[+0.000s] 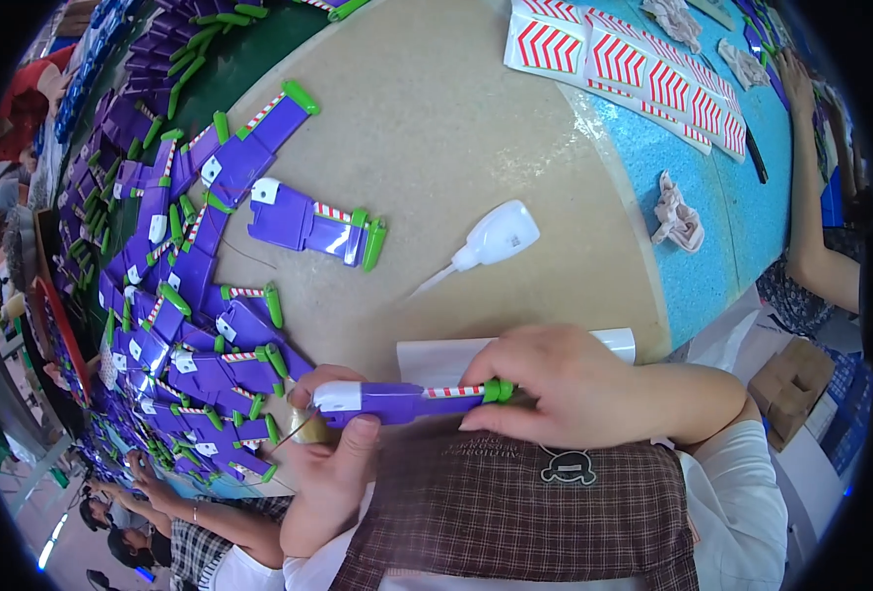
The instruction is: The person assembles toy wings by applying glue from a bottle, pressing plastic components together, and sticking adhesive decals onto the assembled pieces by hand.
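Note:
Just in front of my body, a purple toy wing [389, 400] with a white end piece, a red-and-white striped strip and a green tip is held level between both hands. My left hand [333, 458] pinches it near the white end, thumb on the near side. The fingers of my right hand [545, 379] close around the green end. A thin dark wire hangs from the white end. Beyond my hands, a white squeeze bottle [501, 234] with a narrow nozzle lies on its side. Another purple wing [284, 224] lies separately at the upper left.
A pile of similar wings [175, 325] covers the table's left side. Sheets of red-striped stickers [614, 59] lie at the upper right, near a crumpled tissue [678, 215] and a dark pen [756, 158]. A white sheet [436, 357] sits behind my hands. Co-workers' arms [816, 222] show at both sides.

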`<state>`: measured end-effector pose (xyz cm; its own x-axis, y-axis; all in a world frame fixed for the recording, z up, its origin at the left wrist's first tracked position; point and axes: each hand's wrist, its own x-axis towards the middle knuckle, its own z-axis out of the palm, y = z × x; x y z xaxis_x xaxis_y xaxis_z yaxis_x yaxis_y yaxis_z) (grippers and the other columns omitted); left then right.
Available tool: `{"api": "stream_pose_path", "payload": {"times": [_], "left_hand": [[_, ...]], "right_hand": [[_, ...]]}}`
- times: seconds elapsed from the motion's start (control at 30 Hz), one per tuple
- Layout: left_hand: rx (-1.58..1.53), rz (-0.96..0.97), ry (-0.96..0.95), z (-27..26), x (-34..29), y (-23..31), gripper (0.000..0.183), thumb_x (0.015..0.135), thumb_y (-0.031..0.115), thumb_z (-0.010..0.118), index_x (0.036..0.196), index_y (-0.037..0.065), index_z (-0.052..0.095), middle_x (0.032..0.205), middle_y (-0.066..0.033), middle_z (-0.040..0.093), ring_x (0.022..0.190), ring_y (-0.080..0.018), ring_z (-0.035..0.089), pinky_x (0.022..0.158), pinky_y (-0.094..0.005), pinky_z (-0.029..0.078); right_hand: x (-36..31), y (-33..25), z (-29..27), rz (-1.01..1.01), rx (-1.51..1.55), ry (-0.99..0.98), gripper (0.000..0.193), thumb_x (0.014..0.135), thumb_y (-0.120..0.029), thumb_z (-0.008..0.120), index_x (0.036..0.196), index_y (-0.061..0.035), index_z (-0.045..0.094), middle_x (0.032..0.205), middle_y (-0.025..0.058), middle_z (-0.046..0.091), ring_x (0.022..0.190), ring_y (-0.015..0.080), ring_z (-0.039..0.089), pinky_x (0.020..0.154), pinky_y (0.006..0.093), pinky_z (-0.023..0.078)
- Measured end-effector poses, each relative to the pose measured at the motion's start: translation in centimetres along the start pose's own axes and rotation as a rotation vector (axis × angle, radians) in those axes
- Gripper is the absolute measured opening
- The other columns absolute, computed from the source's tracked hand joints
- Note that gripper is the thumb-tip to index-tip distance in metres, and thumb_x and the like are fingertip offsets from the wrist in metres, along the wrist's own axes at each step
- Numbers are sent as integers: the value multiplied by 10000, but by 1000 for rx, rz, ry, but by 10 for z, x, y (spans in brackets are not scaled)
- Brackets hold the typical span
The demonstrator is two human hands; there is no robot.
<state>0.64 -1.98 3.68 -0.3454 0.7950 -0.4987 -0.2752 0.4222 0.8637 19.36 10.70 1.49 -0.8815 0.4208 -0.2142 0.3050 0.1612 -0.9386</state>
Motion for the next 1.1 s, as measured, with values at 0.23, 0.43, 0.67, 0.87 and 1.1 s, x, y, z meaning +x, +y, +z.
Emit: {"api": "stream_pose_path", "payload": {"times": [0.23, 0.43, 0.67, 0.87, 1.1], "left_hand": [[-162, -103, -282, -15, 10, -13, 255, 846, 17, 567, 1063, -12, 435, 951, -121, 562, 716, -130, 571, 629, -246, 495], [-180, -172, -445, 6, 14, -19, 226, 885, 35, 524, 1095, -13, 457, 978, -116, 596, 746, -119, 590, 643, -244, 513], [-212, -247, -268, 9, 19, -21, 236, 866, 59, 579, 1069, -7, 479, 963, -149, 606, 793, -196, 626, 662, -299, 548], [-256, -235, -112, 17, 29, -8, 272, 871, 98, 577, 1076, -33, 456, 963, -159, 615, 776, -238, 641, 655, -339, 552], [-264, -214, -207, 18, 27, -3, 280, 866, 75, 573, 1092, -38, 452, 993, -165, 603, 821, -240, 637, 667, -346, 564]], "right_hand": [[22, 36, -41, -272, -767, 326, 456, 690, -202, 700, 1114, -83, 580, 1066, 68, 578, 1004, 262, 525, 844, 361, 430], [17, 38, -25, -160, -643, 352, 474, 658, -205, 707, 1103, -99, 583, 983, 63, 545, 971, 269, 510, 831, 365, 418], [-8, 46, -27, -22, 94, 435, 319, 762, -80, 661, 1062, -26, 565, 973, 84, 531, 943, 192, 532, 810, 286, 412], [-43, 27, -34, -177, 87, 519, 455, 652, -191, 803, 1025, -31, 598, 889, 75, 568, 768, 166, 538, 657, 255, 412], [-56, 20, -31, -266, -33, 547, 505, 616, -316, 821, 981, -43, 603, 885, 76, 500, 708, 182, 539, 600, 270, 427]]}}
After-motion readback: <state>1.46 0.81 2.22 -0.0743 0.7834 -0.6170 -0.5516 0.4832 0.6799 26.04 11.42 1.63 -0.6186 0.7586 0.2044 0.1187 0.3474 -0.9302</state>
